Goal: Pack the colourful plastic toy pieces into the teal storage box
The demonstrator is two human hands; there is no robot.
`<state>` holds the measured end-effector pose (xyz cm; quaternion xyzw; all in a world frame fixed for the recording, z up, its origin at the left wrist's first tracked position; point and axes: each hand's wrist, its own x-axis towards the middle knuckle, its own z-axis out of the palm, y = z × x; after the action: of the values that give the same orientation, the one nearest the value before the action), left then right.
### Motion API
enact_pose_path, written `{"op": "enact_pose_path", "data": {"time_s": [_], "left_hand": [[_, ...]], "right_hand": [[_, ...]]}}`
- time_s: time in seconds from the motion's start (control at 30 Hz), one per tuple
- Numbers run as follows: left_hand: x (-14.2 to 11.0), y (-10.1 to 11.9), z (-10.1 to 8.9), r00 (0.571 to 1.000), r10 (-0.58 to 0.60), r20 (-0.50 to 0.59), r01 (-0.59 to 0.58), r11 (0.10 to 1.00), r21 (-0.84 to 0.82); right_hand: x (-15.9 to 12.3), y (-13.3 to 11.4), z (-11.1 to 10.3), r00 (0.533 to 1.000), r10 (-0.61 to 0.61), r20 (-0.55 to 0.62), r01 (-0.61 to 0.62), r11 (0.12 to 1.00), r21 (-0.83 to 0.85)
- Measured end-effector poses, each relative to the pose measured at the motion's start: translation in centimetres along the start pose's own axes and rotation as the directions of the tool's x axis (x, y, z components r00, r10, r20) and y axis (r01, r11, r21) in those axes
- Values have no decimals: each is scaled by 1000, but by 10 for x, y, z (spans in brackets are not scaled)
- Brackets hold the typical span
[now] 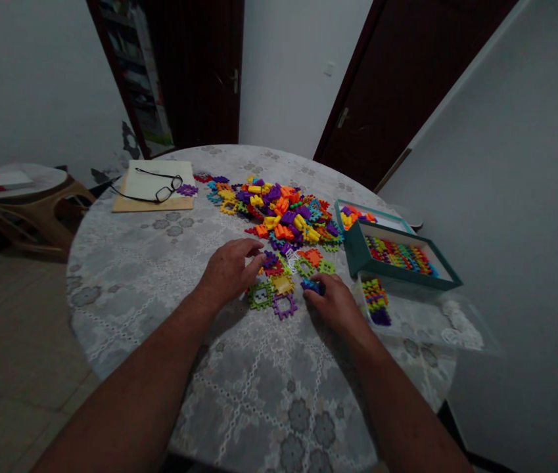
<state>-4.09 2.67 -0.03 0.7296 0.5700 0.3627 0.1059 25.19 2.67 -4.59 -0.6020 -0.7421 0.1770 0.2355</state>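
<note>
A heap of coloured plastic building pieces (283,213) lies on the round table (150,263). Nearer me, several flat square pieces lie spread out, among them a green one (260,295), a yellow one (282,284) and a purple one (284,306). My left hand (229,269) rests palm down beside them, fingers stretched toward a red and purple piece (273,264). My right hand (332,299) is curled, its fingertips pinching a small dark blue piece (312,285) on the table.
A teal box (397,259) of coloured pieces stands at the right, with a clear lid (426,315) holding a small stack of pieces (376,301). Glasses (160,187) lie on a notebook at the far left. A stool (27,203) stands beyond the table.
</note>
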Motion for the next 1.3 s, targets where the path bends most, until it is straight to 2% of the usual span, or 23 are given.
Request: {"op": "enact_pose_path", "data": {"time_s": [0.1,0.2,0.33,0.43,0.53,0.73,0.83,0.93,1.0,1.1,1.2,1.3], "left_hand": [[0,2,-1,999,37,2,-37,999,-32],[-2,6,-2,992,121,40,-118,991,-69],[-4,12,1,962,245,120,-233,966,-108],[-6,13,5,942,292,163,-276,954,-114],[-5,9,5,950,272,157,-262,962,-81],[2,1,-4,984,167,57,-167,986,-16],[5,-1,-6,990,126,70,-126,992,-5],[6,-1,-6,991,105,83,-106,994,5],[6,-1,-6,992,100,82,-101,995,13],[7,-1,-6,994,89,66,-91,996,22],[7,-3,-9,997,66,39,-67,997,27],[8,-6,-10,999,42,18,-42,999,26]], "right_hand": [[-3,-2,-3,1000,-27,4,27,999,43],[-5,-7,-4,997,-76,9,74,993,90],[-9,-13,-2,993,-116,27,111,983,146],[-11,-15,-3,985,-171,30,167,979,114],[-11,-16,-6,981,-192,28,191,980,51],[-12,-29,-17,982,-172,77,170,985,32],[-16,-39,-42,978,-199,70,196,980,42],[-25,-39,-86,979,-204,1,204,979,12],[-33,-27,-120,986,-162,-36,160,986,-48],[-43,5,-159,993,-114,16,115,982,-147],[-50,40,-176,990,-43,132,73,971,-226],[-55,64,-174,974,37,225,25,963,-267]]}}
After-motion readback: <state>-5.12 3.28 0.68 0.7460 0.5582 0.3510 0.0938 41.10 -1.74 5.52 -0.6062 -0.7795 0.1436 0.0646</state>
